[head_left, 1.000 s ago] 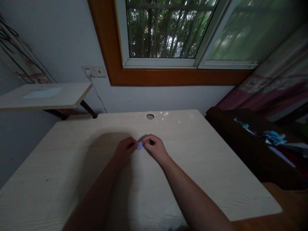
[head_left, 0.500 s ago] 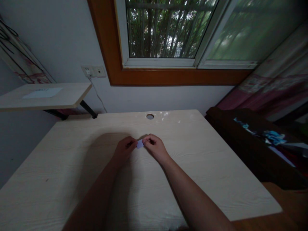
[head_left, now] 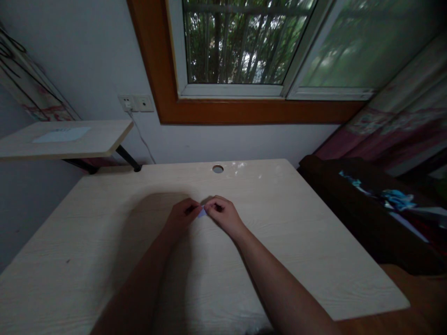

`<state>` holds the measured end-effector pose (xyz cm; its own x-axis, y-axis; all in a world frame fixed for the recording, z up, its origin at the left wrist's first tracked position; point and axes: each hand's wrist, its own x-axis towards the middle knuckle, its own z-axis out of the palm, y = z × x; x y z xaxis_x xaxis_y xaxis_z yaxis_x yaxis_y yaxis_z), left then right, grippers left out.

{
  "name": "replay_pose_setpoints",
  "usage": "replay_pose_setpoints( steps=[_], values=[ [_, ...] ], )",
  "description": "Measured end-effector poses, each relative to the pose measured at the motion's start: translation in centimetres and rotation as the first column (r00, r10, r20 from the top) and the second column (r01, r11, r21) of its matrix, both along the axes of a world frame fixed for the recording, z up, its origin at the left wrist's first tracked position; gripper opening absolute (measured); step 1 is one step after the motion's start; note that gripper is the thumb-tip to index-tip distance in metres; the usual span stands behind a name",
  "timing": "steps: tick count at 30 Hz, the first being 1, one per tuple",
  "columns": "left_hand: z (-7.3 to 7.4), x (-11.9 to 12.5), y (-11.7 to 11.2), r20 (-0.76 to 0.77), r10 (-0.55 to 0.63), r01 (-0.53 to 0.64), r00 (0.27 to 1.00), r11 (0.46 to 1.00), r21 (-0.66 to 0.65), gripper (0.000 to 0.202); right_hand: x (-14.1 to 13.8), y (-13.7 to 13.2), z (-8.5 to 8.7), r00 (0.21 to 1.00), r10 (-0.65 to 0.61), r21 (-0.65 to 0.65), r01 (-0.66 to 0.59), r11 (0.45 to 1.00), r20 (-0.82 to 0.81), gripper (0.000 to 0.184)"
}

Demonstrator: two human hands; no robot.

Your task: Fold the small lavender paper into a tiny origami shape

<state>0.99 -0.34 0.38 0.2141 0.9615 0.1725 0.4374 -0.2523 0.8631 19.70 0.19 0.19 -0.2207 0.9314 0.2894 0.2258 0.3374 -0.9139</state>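
Note:
A small pale blue piece of paper (head_left: pixel 201 212) sits between my two hands, just above the light wooden desk (head_left: pixel 104 242). My left hand (head_left: pixel 181 217) pinches its left side with curled fingers. My right hand (head_left: pixel 223 215) pinches its right side, thumb and forefinger pressed together. Both hands meet near the middle of the desk, and most of the paper is hidden by my fingers.
A round cable hole (head_left: pixel 218 169) lies at the desk's far edge. A raised side shelf (head_left: pixel 66 138) with a sheet of paper stands at the left. A wall socket (head_left: pixel 136 103) and window are behind; dark furniture (head_left: pixel 370 209) borders the right.
My fingers have closed in on the paper, so less of it shows than before. Both hands stay in nearly the same spot.

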Motion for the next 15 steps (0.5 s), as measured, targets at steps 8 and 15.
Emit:
replay_pose_setpoints(
  steps=[8, 15],
  values=[
    [0.27, 0.20, -0.10, -0.073, -0.010, 0.010, 0.997, 1.000, 0.001, 0.024, 0.12, -0.14, 0.25, 1.000, -0.014, 0.009, 0.015, 1.000, -0.007, 0.012],
    [0.12, 0.11, -0.10, -0.115, 0.002, -0.004, 0.993, 1.000, -0.017, 0.029, 0.05, -0.10, 0.05, 0.996, -0.061, -0.024, 0.060, 0.998, -0.065, 0.011]
  ],
)
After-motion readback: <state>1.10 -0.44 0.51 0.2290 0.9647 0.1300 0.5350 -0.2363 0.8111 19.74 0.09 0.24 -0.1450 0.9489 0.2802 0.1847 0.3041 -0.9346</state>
